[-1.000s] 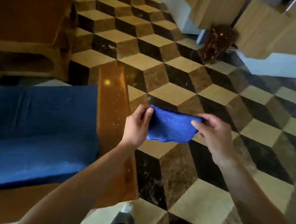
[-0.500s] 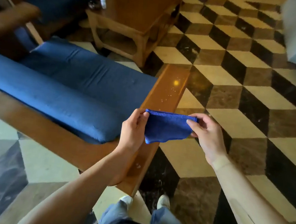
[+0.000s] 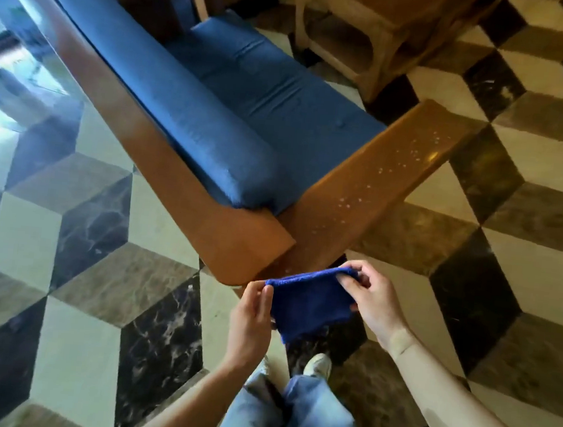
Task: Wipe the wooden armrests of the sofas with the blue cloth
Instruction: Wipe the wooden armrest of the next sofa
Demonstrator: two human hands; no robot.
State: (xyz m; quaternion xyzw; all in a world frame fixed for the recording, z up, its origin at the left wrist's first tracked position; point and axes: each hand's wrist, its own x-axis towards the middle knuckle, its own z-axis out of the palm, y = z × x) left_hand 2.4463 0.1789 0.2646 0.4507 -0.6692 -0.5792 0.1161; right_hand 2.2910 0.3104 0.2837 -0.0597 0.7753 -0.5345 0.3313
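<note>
A folded blue cloth [image 3: 309, 302] hangs stretched between my two hands, just in front of the near end of a wooden armrest [image 3: 371, 194]. My left hand [image 3: 251, 317] pinches the cloth's left top corner. My right hand [image 3: 373, 298] pinches its right top corner. The armrest's flat top runs away to the upper right and carries a scatter of small white specks. It belongs to a sofa with blue cushions [image 3: 222, 104] and a wooden frame. The cloth is held in the air, apart from the wood.
A wooden side table [image 3: 386, 34] stands beyond the sofa at the top. The floor [image 3: 89, 263] is a cube pattern of dark, brown and cream tiles. My legs in jeans [image 3: 291, 417] and pale shoes are below the cloth.
The view has swung left and back, so the whole sofa now lies ahead. Both hands, still holding the cloth, have come to the armrest's near end.
</note>
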